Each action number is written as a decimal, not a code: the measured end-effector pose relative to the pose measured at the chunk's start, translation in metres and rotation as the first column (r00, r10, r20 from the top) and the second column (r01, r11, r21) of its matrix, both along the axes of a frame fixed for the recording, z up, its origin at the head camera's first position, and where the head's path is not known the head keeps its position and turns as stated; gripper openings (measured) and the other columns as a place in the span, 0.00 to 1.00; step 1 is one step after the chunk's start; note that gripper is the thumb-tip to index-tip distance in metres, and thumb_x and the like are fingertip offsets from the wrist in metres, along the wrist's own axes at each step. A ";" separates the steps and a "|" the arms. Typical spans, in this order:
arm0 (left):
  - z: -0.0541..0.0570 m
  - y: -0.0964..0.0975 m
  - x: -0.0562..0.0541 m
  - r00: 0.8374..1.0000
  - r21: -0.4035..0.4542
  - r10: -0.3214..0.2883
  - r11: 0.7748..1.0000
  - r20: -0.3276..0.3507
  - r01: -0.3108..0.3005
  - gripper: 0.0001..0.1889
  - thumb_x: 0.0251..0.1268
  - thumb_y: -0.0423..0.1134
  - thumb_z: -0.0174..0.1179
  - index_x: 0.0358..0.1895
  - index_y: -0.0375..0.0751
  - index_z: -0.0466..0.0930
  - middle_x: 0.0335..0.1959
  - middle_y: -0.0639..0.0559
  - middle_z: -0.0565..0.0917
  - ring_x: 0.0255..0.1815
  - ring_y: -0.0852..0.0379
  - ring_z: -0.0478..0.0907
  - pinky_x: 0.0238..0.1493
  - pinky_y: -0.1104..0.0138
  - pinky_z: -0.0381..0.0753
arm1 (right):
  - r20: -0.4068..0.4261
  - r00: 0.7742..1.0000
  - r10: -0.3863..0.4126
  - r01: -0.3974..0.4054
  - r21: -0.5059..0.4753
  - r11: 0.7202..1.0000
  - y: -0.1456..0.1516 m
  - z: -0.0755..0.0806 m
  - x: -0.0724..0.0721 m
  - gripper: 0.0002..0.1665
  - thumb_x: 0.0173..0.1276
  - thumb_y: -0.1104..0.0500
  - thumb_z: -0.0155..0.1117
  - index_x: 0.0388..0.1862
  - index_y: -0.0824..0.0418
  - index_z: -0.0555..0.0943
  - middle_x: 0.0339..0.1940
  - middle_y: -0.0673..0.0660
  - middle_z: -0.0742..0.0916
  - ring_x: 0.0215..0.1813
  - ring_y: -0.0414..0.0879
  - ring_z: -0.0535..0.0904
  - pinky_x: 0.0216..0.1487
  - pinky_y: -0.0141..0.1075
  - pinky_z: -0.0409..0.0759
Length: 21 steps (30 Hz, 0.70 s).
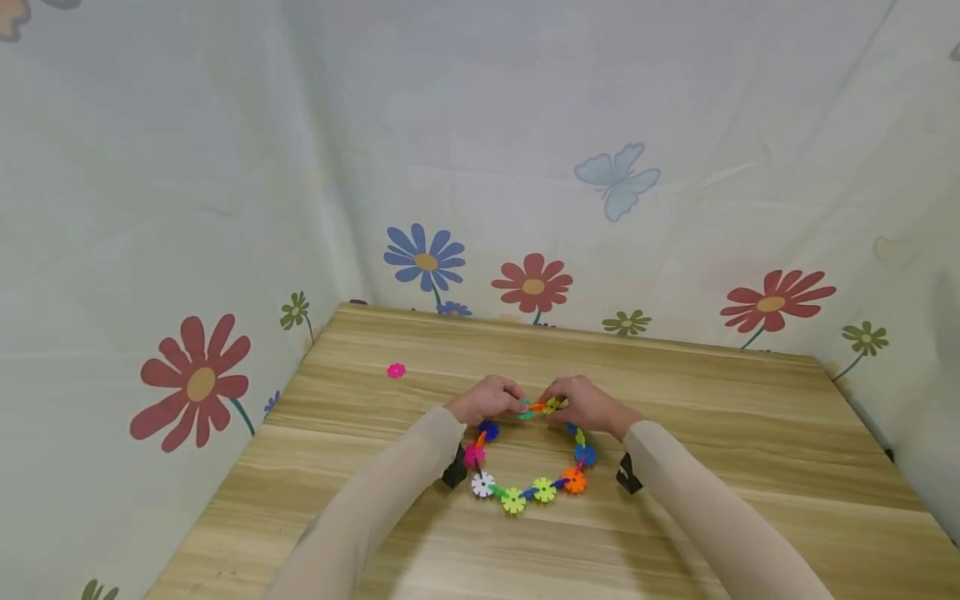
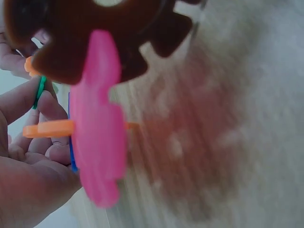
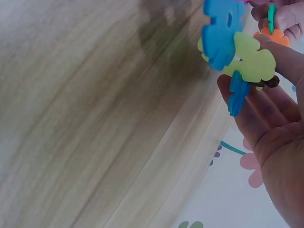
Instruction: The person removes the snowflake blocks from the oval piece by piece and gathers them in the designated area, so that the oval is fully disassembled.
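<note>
A chain of colourful plastic snowflake discs [image 1: 513,500] hangs in a ring between both hands over the table. My left hand [image 1: 489,400] pinches a green disc [image 2: 40,92] between thumb and fingers. Beside it, an orange disc [image 3: 278,37] spans toward my right hand [image 1: 588,404], which pinches a yellow disc [image 1: 552,405] at the ring's far side. Pink [image 2: 100,123] and brown [image 2: 71,42] discs dangle close to the left wrist camera. Near the right palm hang pale yellow [image 3: 254,58] and blue [image 3: 221,38] discs. The right fingertips are partly hidden behind the pieces.
One loose pink disc [image 1: 396,371] lies on the wood-grain table [image 1: 360,425], far left of the hands. A pale curtain [image 1: 480,150] printed with flowers and a butterfly stands behind the table's back edge. Black wrist straps [image 1: 628,475] show under both sleeves.
</note>
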<state>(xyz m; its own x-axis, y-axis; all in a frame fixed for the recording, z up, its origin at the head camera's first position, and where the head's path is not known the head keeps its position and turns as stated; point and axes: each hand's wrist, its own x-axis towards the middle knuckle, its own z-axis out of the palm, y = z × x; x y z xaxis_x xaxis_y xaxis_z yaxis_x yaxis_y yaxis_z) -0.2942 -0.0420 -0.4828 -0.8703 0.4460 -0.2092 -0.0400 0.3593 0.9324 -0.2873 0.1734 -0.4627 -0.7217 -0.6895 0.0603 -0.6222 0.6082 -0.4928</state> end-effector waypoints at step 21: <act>0.002 0.001 0.004 0.999 -0.021 0.034 0.999 0.001 -0.034 0.03 0.60 0.30 0.61 0.35 0.33 0.79 0.30 0.49 0.79 0.30 0.56 0.71 0.34 0.69 0.72 | 0.007 1.000 0.016 -0.016 0.003 1.000 0.002 0.002 -0.002 0.13 0.59 0.62 0.70 0.44 0.59 0.85 0.42 0.52 0.84 0.42 0.46 0.79 0.45 0.39 0.79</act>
<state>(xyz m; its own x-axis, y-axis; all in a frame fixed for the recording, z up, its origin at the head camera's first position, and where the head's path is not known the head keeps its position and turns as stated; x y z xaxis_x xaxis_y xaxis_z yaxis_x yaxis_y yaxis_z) -0.2906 -0.0412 -0.4806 -0.8843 0.4120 -0.2197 -0.0538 0.3774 0.9245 -0.2890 0.1752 -0.4608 -0.7109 -0.7012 0.0531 -0.6286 0.5997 -0.4952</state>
